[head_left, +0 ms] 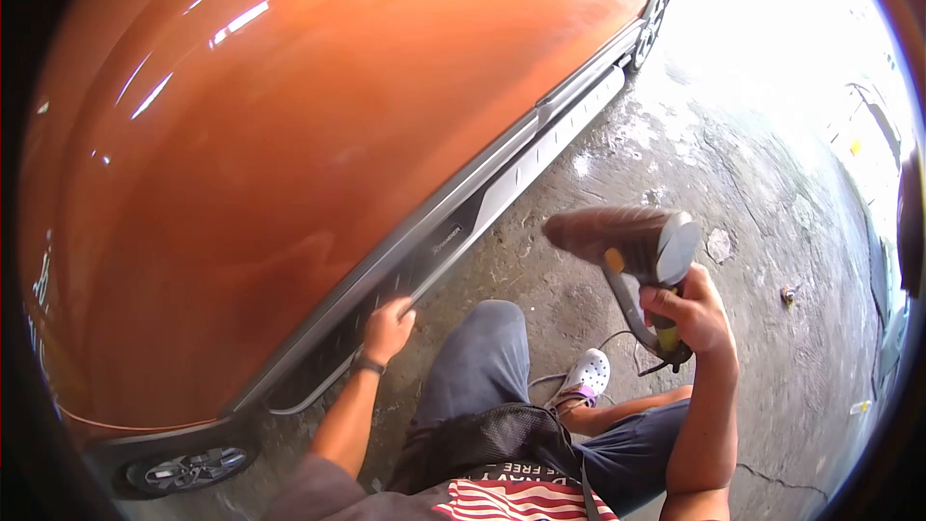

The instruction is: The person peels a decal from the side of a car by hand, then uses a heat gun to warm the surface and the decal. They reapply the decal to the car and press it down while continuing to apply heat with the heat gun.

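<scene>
My right hand (690, 314) is wrapped around the yellow-and-black grip of a corded, pistol-shaped tool that looks like a heat gun (622, 233). Its long dark nozzle points left toward the car, and motion blurs the body. A loop guard runs down in front of my fingers. To the left, my left hand (388, 330) rests with curled fingers at the outer edge of the car's running board (458, 232), a black-and-silver side step. Above the step spreads the glossy orange side of the car (289, 183).
A front or rear wheel (198, 468) sits at the lower left, another wheel (653, 34) at the upper right. A dark cord (622, 336) hangs from the tool near my shoe (588, 374). Stained concrete floor (743, 164) lies right of the car, with a small object (789, 295) on it.
</scene>
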### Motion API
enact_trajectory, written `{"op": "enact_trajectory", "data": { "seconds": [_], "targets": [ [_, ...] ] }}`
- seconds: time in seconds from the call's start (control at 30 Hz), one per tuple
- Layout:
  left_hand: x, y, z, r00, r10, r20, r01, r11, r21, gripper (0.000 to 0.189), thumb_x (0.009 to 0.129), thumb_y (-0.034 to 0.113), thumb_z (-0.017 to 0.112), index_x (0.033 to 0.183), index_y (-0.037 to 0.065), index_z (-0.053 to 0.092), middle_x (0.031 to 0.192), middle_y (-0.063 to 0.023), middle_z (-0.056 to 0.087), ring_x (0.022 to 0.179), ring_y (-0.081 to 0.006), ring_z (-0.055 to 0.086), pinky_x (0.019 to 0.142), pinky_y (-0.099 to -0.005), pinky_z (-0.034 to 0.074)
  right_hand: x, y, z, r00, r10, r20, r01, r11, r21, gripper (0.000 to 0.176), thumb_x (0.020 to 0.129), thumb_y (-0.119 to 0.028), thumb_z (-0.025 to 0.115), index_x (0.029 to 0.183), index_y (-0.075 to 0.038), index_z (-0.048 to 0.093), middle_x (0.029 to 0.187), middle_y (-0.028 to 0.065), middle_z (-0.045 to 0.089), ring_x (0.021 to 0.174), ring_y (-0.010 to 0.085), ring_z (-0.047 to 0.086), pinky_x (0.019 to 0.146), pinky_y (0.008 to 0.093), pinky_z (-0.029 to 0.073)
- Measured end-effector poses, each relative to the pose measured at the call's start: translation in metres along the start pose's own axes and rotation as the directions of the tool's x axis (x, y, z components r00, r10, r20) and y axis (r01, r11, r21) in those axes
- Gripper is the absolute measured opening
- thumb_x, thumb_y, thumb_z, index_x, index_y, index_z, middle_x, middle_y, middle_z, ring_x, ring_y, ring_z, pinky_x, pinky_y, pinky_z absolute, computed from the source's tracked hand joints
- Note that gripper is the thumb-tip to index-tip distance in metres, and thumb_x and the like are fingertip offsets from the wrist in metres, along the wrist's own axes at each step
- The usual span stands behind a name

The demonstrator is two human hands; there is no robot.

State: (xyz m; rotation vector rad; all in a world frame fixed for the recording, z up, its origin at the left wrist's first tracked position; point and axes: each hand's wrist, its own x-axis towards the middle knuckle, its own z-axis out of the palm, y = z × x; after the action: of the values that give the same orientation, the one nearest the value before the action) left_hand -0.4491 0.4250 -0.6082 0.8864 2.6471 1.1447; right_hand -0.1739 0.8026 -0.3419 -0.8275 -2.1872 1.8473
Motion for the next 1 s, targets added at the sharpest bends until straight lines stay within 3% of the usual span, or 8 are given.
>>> {"op": "enact_trajectory", "data": {
  "seconds": [0.1, 0.3, 0.6, 0.7, 0.83, 0.9, 0.97, 1.0],
  "targets": [
    [0.038, 0.030, 0.025, 0.995, 0.081, -0.062, -0.074, 0.990, 0.117, 0.027, 0.092, 0.021, 0.069, 0.113, 0.005, 0.075, 0.106, -0.0195, 0.076, 0.096, -0.0345, 0.074, 0.084, -0.0441, 0.059, 0.002, 0.000, -0.002, 0.997, 0.007, -0.078, -0.003, 0.999, 0.046, 0.029, 0.087, -0.015, 0.079, 0.107, 0.002, 0.067, 0.080, 0.0055, 0.067, 0.065, 0.0152, 0.063, 0.060, 0.0303, 0.049],
    [0.028, 0.041, 0.051, 0.989, 0.006, 0.150, -0.034, 0.982, 0.185, 0.029, 0.091, 0.028, 0.070, 0.111, 0.007, 0.076, 0.102, -0.0161, 0.077, 0.093, -0.0359, 0.074, 0.081, -0.0453, 0.059, -0.009, 0.008, -0.001, 0.948, 0.031, 0.316, -0.054, 0.996, 0.065, 0.038, 0.081, -0.016, 0.086, 0.106, 0.004, 0.067, 0.084, 0.0058, 0.068, 0.069, 0.0150, 0.065, 0.063, 0.0301, 0.051],
    [0.031, 0.032, 0.062, 0.988, 0.131, 0.080, -0.150, 0.934, 0.326, 0.025, 0.089, 0.023, 0.071, 0.108, 0.006, 0.074, 0.100, -0.0167, 0.076, 0.091, -0.0363, 0.073, 0.079, -0.0478, 0.058, -0.004, 0.009, 0.003, 1.000, -0.001, 0.021, -0.003, 0.981, 0.193, 0.031, 0.086, -0.021, 0.082, 0.102, 0.002, 0.068, 0.079, 0.0051, 0.066, 0.067, 0.0147, 0.064, 0.061, 0.0300, 0.050],
    [0.036, 0.039, 0.061, 0.988, 0.116, 0.106, -0.144, 0.937, 0.320, 0.026, 0.090, 0.026, 0.071, 0.107, 0.006, 0.074, 0.100, -0.0176, 0.076, 0.092, -0.0373, 0.072, 0.079, -0.0495, 0.057, -0.005, 0.005, 0.003, 0.969, -0.025, 0.244, 0.035, 0.999, -0.038, 0.033, 0.086, -0.022, 0.083, 0.102, 0.003, 0.068, 0.079, 0.0060, 0.067, 0.067, 0.0148, 0.063, 0.061, 0.0298, 0.049],
    [0.027, 0.042, 0.062, 0.970, 0.037, 0.240, -0.124, 0.925, 0.359, 0.027, 0.092, 0.028, 0.070, 0.110, 0.008, 0.075, 0.103, -0.0169, 0.076, 0.096, -0.0387, 0.072, 0.083, -0.0489, 0.058, 0.000, 0.019, 0.016, 0.930, -0.125, 0.346, 0.109, 0.992, 0.065, 0.029, 0.086, -0.021, 0.082, 0.100, 0.001, 0.068, 0.079, 0.0051, 0.067, 0.067, 0.0148, 0.064, 0.062, 0.0293, 0.048],
    [0.019, 0.041, 0.064, 0.942, -0.024, 0.334, -0.103, 0.928, 0.357, 0.029, 0.094, 0.032, 0.066, 0.110, 0.010, 0.075, 0.104, -0.0183, 0.076, 0.097, -0.0404, 0.072, 0.084, -0.0509, 0.057, 0.004, 0.012, 0.022, 0.956, -0.142, 0.258, 0.149, 0.989, -0.008, 0.028, 0.087, -0.021, 0.081, 0.099, 0.000, 0.067, 0.079, 0.0046, 0.066, 0.067, 0.0147, 0.064, 0.062, 0.0293, 0.048],
    [0.014, 0.034, 0.063, 0.941, -0.026, 0.336, -0.096, 0.935, 0.342, 0.030, 0.096, 0.034, 0.064, 0.111, 0.010, 0.074, 0.104, -0.0188, 0.075, 0.097, -0.0414, 0.071, 0.084, -0.0525, 0.056, 0.008, 0.004, 0.029, 0.994, 0.068, 0.089, -0.074, 0.995, 0.073, 0.028, 0.089, -0.022, 0.080, 0.099, 0.000, 0.065, 0.079, 0.0052, 0.065, 0.066, 0.0149, 0.064, 0.062, 0.0300, 0.050],
    [0.011, 0.031, 0.062, 0.946, -0.020, 0.324, -0.107, 0.924, 0.368, 0.030, 0.096, 0.034, 0.063, 0.111, 0.010, 0.074, 0.103, -0.0187, 0.075, 0.097, -0.0413, 0.071, 0.084, -0.0527, 0.056, 0.015, 0.015, 0.028, 0.993, -0.081, 0.083, 0.080, 0.997, 0.013, 0.028, 0.090, -0.022, 0.079, 0.100, 0.000, 0.065, 0.080, 0.0054, 0.065, 0.066, 0.0150, 0.064, 0.062, 0.0301, 0.051]
  ]
}}
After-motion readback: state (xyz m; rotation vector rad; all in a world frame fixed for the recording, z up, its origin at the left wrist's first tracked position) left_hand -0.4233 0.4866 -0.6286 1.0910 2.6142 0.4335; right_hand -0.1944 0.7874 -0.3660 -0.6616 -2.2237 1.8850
